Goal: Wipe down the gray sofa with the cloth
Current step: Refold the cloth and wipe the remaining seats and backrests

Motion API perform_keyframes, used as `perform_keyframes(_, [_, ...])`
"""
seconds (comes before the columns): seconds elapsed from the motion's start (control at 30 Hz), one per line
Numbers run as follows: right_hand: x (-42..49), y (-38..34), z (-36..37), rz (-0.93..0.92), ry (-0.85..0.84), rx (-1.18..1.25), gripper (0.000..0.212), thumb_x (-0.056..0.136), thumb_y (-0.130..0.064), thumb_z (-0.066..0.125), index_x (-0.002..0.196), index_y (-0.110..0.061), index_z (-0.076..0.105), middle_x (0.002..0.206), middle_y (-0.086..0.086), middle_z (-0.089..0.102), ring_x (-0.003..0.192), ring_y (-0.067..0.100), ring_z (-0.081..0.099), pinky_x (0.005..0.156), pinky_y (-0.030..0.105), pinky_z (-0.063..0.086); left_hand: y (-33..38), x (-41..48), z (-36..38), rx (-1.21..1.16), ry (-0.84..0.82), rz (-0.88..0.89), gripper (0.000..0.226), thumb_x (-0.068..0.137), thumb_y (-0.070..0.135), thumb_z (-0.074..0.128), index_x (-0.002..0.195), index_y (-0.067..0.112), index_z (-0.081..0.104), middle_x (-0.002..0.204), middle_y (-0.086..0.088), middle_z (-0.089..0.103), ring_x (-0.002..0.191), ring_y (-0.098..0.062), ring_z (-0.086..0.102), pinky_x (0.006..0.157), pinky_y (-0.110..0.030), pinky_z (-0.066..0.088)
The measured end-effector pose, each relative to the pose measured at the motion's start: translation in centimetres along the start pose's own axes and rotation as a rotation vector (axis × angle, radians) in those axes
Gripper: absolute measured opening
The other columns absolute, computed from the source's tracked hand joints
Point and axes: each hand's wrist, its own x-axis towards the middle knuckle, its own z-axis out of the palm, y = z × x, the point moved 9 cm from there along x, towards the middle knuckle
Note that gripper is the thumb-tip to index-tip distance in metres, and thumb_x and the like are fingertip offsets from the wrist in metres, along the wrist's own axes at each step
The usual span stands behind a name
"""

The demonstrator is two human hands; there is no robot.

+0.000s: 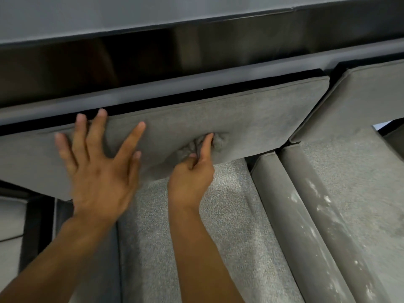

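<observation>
Left hand (98, 171) splayed flat on sofa cushion (251, 119); right hand (190, 173) grips cloth (219, 141).

Gray wall (109, 14) up top, dark glossy band (153, 53) below it, gray ledge (218, 80) under that. Band shows faint reflections.

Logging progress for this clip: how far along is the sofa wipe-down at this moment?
Done: nothing I can confirm as wiped. In hand: the right hand presses a bunched gray cloth to the back cushion, which the left hand steadies with spread fingers. Left: white smears streak the seat cushion at right.
</observation>
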Motion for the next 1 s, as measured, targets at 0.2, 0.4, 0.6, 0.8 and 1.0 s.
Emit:
perform_keyframes(0.2, [-0.8, 3.4, 1.2, 0.153, -0.061, -0.047, 0.077, 0.095, 0.014, 0.043, 0.152, -0.037, 0.03, 0.149, -0.001, 0.05, 0.129, 0.024, 0.056, 0.11, 0.039, 0.047, -3.6, -2.6, 0.0, -0.004, -0.013, -0.082, 0.062, 0.104, 0.049, 0.049, 0.161, 0.042, 0.025, 0.168, -0.022, 0.005, 0.156, -0.043, -0.002, 0.112, -0.081, 0.0])
perform_keyframes(0.4, [-4.5, 2.9, 3.8, 0.054, -0.199, -0.059, 0.066, 0.1, 0.008, 0.041, 0.154, -0.028, 0.032, 0.127, -0.026, 0.048, 0.117, -0.012, 0.049, 0.101, 0.004, 0.036, -4.1, -2.8, 0.3, -0.022, -0.009, -0.075, 0.062, 0.103, 0.05, 0.053, 0.16, 0.043, 0.029, 0.168, -0.02, 0.006, 0.157, -0.039, -0.005, 0.112, -0.08, -0.003])
perform_keyframes(0.6, [-5.7, 5.3, 5.3, 0.216, -0.209, 0.027, 0.062, 0.102, 0.004, 0.046, 0.153, -0.029, 0.033, 0.132, -0.019, 0.056, 0.111, -0.009, 0.056, 0.098, 0.005, 0.039, -4.2, -3.0, -0.2, -0.026, -0.019, -0.064, 0.063, 0.103, 0.038, 0.053, 0.159, 0.045, 0.026, 0.168, -0.02, 0.011, 0.158, -0.038, -0.002, 0.113, -0.08, -0.002])
perform_keyframes(0.8, [-7.1, 3.7, 6.2, 0.028, -0.238, -0.03, 0.063, 0.102, 0.001, 0.043, 0.154, -0.034, 0.034, 0.138, -0.012, 0.057, 0.115, -0.007, 0.059, 0.102, 0.015, 0.046, -5.1, -3.4, -0.4, -0.025, -0.041, -0.081, 0.084, 0.096, 0.024, 0.067, 0.162, 0.043, 0.02, 0.17, -0.019, 0.002, 0.158, -0.037, -0.006, 0.115, -0.079, 0.003])
perform_keyframes(1.0, [-8.4, 8.6, 8.6, 0.332, -0.341, -0.01, 0.065, 0.102, 0.002, 0.044, 0.156, -0.031, 0.029, 0.144, -0.007, 0.053, 0.117, -0.001, 0.056, 0.112, 0.024, 0.041, -9.6, -4.1, -1.5, 0.038, -0.066, -0.186, 0.095, 0.087, 0.021, 0.075, 0.162, 0.043, 0.02, 0.168, -0.029, -0.003, 0.156, -0.046, -0.009, 0.114, -0.08, 0.001])
